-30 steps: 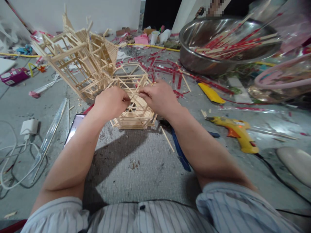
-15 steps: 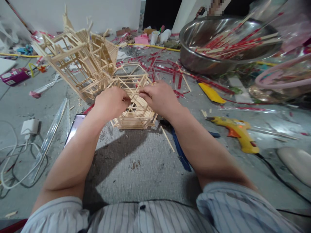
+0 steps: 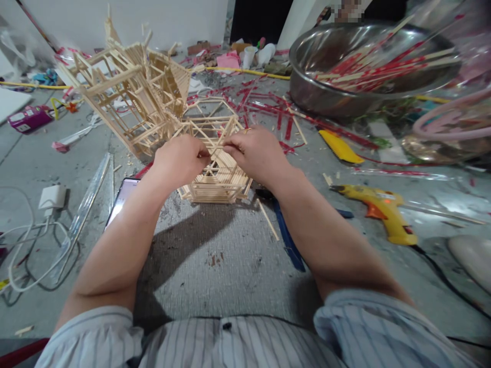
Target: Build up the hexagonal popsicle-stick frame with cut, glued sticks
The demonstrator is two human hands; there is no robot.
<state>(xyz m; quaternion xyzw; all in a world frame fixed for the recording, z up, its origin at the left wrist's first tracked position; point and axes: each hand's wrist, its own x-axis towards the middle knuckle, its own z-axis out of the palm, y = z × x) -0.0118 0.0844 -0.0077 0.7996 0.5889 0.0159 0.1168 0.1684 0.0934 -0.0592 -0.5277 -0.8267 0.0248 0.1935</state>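
Observation:
A model built of thin wooden sticks (image 3: 218, 193) stands on the grey floor in front of me, its open polygonal frame facing up. At the left of the frame, my left hand (image 3: 183, 159) has its thumb and fingers pinched together near the crossing sticks. My right hand (image 3: 256, 153) is closed in a pinch over the frame's right side, its fingertips a short gap from the left ones. Both pinches seem to be on a thin wooden stick across the top, though the fingers partly hide it. A taller stick structure (image 3: 126, 102) adjoins it at the back left.
A yellow hot glue gun (image 3: 378, 207) and a blue-handled tool (image 3: 288, 237) lie to the right. Behind them is a steel basin (image 3: 330, 97) with red-wrapped sticks. A phone (image 3: 123, 198), a white charger (image 3: 52, 197) and plastic sleeves (image 3: 90, 197) lie left. Red wrappers litter the back.
The whole view has shifted slightly, so things appear a little further right. Both hands keep their pinch at the same place on the stick frame.

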